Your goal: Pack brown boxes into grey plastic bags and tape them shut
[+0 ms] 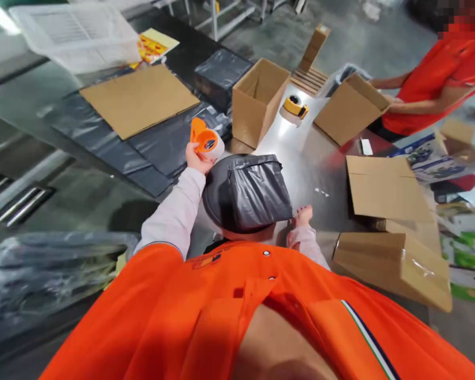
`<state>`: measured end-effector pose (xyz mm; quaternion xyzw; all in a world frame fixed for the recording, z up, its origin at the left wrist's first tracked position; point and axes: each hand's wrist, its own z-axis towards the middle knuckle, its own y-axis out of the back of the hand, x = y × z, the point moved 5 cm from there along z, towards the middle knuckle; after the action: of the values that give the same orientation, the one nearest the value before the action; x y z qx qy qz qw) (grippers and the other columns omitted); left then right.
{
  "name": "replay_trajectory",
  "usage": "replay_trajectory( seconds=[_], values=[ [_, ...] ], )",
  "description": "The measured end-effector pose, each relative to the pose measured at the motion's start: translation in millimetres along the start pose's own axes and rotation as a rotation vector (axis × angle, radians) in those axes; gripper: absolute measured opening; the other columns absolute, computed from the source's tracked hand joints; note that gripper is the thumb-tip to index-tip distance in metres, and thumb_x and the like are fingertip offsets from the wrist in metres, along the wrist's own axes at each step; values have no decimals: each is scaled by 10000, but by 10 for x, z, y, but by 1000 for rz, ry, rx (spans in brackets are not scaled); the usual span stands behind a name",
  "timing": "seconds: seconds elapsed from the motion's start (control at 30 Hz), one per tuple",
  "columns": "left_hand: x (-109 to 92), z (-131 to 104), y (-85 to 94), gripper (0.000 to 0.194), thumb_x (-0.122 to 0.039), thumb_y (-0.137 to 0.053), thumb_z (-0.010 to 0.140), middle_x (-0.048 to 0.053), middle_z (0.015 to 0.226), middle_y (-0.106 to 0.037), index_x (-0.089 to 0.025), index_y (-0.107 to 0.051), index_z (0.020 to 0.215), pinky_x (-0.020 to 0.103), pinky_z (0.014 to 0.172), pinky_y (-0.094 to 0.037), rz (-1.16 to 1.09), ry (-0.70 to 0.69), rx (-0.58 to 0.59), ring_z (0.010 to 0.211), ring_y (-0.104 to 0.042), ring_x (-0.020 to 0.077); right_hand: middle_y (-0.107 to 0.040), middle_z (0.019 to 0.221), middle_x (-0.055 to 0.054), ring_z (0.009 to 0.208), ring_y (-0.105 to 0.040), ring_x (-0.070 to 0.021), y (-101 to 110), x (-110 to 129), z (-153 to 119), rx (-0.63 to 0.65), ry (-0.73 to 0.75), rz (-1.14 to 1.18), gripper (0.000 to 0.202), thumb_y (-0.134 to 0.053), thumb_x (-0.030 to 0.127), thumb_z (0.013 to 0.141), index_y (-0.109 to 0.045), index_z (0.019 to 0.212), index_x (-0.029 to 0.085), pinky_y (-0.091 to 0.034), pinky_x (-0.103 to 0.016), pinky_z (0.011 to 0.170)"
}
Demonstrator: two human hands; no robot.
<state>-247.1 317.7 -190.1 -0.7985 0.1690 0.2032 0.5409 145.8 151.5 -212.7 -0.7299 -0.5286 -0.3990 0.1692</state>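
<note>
My left hand (198, 158) is wrapped round an orange tape dispenser (200, 132) with a roll of clear tape on it. In front of my body lies a black plastic-wrapped package (259, 192) on top of a round black item (217, 195). My right hand (303, 215) is beside the package's lower right corner, over the metal table (320, 195); its fingers look curled, and whether it grips anything is too small to tell. An open cardboard box (257, 103) stands just beyond the package.
A yellow tape dispenser (295, 108) sits behind. Flat cardboard (140, 97) lies on black plastic at the left, near a clear bin (79, 37). At the right, a person in red (431, 79) holds a carton (348, 111); more cartons (391, 264) lie nearer.
</note>
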Motion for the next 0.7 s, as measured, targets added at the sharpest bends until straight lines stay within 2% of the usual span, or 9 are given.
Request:
replay_trajectory(
  seconds=[0.07, 0.13, 0.2, 0.27, 0.33, 0.43, 0.57, 0.63, 0.7],
  values=[
    [185, 317, -314, 474, -219, -523, 847, 22, 1046, -779, -160, -657, 1298, 390, 1075, -568, 61, 83, 78, 1106, -686, 198, -622, 817, -29, 730, -639, -188, 8, -319, -222, -114, -171, 101, 527, -296, 632, 1104, -629, 965, 248, -562, -327, 669],
    [413, 500, -539, 464, -200, -512, 852, 31, 993, -785, -141, -664, 1286, 418, 1087, -566, 136, 188, 128, 1074, -692, 210, -589, 754, -28, 661, -635, -213, -126, -535, -416, -137, -307, 212, 572, -156, 583, 1097, -605, 964, 255, -571, -360, 630],
    [607, 567, -668, 456, -200, -519, 856, 53, 986, -790, -121, -670, 1279, 423, 1072, -577, 203, 271, 174, 1057, -702, 219, -598, 729, -32, 648, -649, -233, -352, -583, -510, -102, -376, 326, 582, -136, 576, 1090, -611, 1003, 251, -598, -393, 639],
    [677, 561, -666, 455, -215, -549, 842, 67, 1020, -797, -116, -683, 1266, 370, 1003, -601, 241, 296, 186, 1045, -715, 213, -602, 695, -29, 636, -646, -240, -528, -468, -485, -61, -398, 420, 534, -219, 579, 1087, -620, 1047, 228, -605, -389, 636],
    [590, 510, -524, 475, -230, -578, 807, 64, 1057, -804, -134, -701, 1255, 306, 895, -615, 267, 290, 174, 1035, -723, 207, -598, 662, -28, 594, -614, -229, -544, -262, -371, -34, -406, 483, 485, -310, 568, 1083, -627, 1052, 202, -570, -344, 586],
    [292, 356, -88, 532, -271, -606, 723, 91, 1059, -806, -153, -724, 1228, 341, 756, -622, 344, 361, 148, 983, -739, 267, -652, 699, -63, 590, -623, -209, -311, 43, -121, 2, -353, 552, 535, -335, 594, 1095, -659, 1003, 178, -525, -292, 552],
    [27, 153, 525, 597, -319, -641, 609, 133, 1011, -786, -167, -743, 1177, 408, 723, -617, 455, 467, 103, 872, -736, 310, -642, 616, -2, 525, -588, -138, 16, 185, 140, -178, -122, 536, 532, -317, 454, 1155, -648, 825, 201, -515, -219, 526],
    [79, 164, 620, 605, -349, -654, 590, 132, 1015, -777, -181, -736, 1165, 414, 778, -620, 426, 404, 88, 892, -731, 304, -602, 564, 41, 496, -561, -101, -30, 145, 189, -226, -90, 478, 587, -320, 411, 1176, -638, 738, 186, -531, -187, 542],
    [248, 240, 577, 594, -416, -643, 603, 120, 1042, -772, -210, -708, 1156, 431, 849, -619, 364, 318, 41, 988, -733, 320, -677, 679, 31, 593, -645, -89, -179, 149, 228, -168, -72, 434, 531, -467, 457, 1159, -691, 803, 134, -598, -209, 657]
  ],
)
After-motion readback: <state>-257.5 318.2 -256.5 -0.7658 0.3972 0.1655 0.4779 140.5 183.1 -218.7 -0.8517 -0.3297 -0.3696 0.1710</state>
